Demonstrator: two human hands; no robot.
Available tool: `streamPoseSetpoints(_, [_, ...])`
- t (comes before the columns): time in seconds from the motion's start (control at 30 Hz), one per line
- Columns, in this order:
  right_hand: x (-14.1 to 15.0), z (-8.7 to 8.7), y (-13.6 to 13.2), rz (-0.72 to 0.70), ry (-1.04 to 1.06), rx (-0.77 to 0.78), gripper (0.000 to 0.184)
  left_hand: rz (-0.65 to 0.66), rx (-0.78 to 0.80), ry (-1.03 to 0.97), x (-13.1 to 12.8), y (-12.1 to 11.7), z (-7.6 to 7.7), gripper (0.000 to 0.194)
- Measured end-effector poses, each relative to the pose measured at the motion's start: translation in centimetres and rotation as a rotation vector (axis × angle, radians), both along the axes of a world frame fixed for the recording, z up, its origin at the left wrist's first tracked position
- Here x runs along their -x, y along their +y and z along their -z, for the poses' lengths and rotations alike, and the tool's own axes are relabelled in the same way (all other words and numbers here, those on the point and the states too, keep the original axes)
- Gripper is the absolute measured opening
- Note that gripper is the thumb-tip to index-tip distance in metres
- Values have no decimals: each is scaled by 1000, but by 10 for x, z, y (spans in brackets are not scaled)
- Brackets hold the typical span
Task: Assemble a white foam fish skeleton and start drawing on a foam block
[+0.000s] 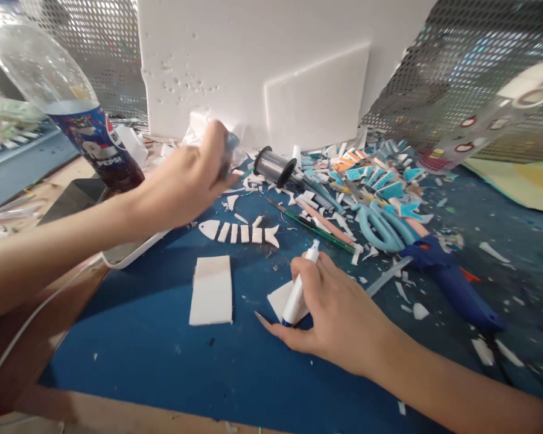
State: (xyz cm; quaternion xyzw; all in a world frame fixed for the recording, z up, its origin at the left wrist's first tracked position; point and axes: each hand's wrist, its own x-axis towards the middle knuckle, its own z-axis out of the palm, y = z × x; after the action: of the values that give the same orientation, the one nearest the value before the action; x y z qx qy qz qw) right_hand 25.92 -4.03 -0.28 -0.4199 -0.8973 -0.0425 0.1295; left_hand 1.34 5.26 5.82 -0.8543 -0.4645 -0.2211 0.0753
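A white marker (301, 284) is gripped in my right hand (339, 307), its pale blue tip pointing up and its dark blue end down. Under the marker, partly hidden by my fingers, lies a small white foam piece (278, 299). My left hand (185, 175) reaches toward the back of the table, slightly blurred, its fingers curled around something dark and bluish that I cannot make out. Clear crumpled plastic (196, 128) shows behind that hand. On the blue mat (163, 361) lie a white foam rectangle (211, 290) and white cut pieces laid out as a fish skeleton (239, 232).
A Pepsi bottle (95, 135) stands at left beside a phone-like device (136, 248). Behind are a large white foam board (235, 60) and a spool (275, 167). Scissors (380, 228), a blue glue gun (457, 286), coloured cut pieces (380, 175) and scraps fill the right side.
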Motion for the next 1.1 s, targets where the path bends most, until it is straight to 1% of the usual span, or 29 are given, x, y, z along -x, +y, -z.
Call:
streamPoseSetpoints(0.03, [0,-1,0,-1,1,0,54,-70,-55,-13,4,8,-4,17])
streamPoseSetpoints(0.1, [1,-2,0,-5,-1,-3,54,-160,-50,24,12,21,-8,22])
streamPoseSetpoints(0.17, [1,-2,0,-3,-6,-10,54,-194,-20,95,18,28,-8,23])
streamPoseSetpoints(0.23, [0,-1,0,6,-4,-24,55,-227,-1,180,20,29,-8,27])
streamPoseSetpoints(0.3, [-1,2,0,-1,-1,-30,54,-305,-26,260,19,25,-10,32])
streamPoseSetpoints(0.37, [-3,4,2,-18,4,-51,51,-401,-94,315,15,15,-16,29])
streamPoseSetpoints(0.4, [-4,5,4,-23,7,-77,50,-415,-128,327,13,9,-20,30])
streamPoseSetpoints(0.47, [-5,7,6,-13,9,-155,47,-434,-175,335,8,-7,-28,38])
streamPoseSetpoints(0.53, [-5,7,8,17,0,-229,44,-365,-181,395,4,-29,-30,47])
streamPoseSetpoints(0.6, [-6,6,8,50,-16,-277,42,-218,-179,508,1,-54,-22,55])
streamPoseSetpoints(0.67, [-7,5,7,75,-34,-329,47,6,-186,510,-1,-81,-2,55])
streamPoseSetpoints(0.7, [-7,4,7,84,-43,-359,51,106,-224,454,-2,-93,10,50])
streamPoseSetpoints(0.77, [-9,2,7,95,-55,-399,58,230,-221,333,0,-111,35,35])
streamPoseSetpoints(0.8, [-10,1,8,102,-52,-399,61,260,-210,319,1,-117,46,27])
streamPoseSetpoints(0.83, [-11,0,9,109,-43,-385,64,302,-218,297,4,-120,54,22])
streamPoseSetpoints(0.9, [-13,-3,11,113,-18,-329,68,372,-160,294,8,-121,62,27])
streamPoseSetpoints(1.0, [-16,-10,13,107,14,-265,75,415,-99,246,13,-114,61,28])
streamPoseSetpoints(1.1, [-16,-16,14,74,113,-184,74,427,-89,135,16,-110,59,20])
